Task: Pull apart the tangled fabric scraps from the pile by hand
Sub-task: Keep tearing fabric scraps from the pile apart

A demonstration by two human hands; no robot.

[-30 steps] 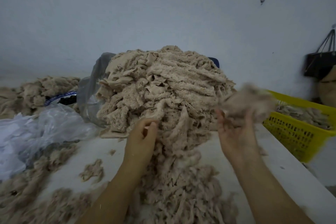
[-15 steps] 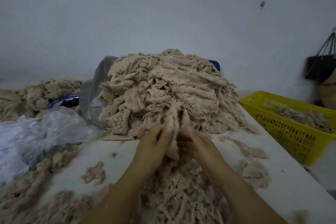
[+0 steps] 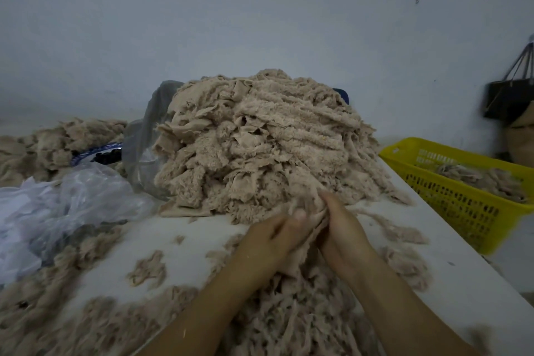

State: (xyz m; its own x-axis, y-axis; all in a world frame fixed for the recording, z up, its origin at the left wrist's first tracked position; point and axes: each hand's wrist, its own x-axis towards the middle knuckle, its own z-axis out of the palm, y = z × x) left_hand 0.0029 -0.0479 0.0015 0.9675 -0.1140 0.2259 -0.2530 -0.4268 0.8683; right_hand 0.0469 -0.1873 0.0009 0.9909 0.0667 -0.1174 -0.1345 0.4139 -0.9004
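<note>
2 hands (image 3: 271, 235) (image 3: 344, 228), 1 scrap pile (image 3: 260, 147), 1 yellow basket (image 3: 450, 199)

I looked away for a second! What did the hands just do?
The right hand came back from near the yellow basket, no longer holding the clump it had raised there, and met the left hand at the foot of the pile. Both now grip one scrap between them. The pile, basket and plastic bag stayed put.

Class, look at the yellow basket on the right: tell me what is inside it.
Inside the yellow basket lies a loose layer of beige fabric scraps. Its near wall hides the bottom, and the picture's edge cuts off its right end.
</note>
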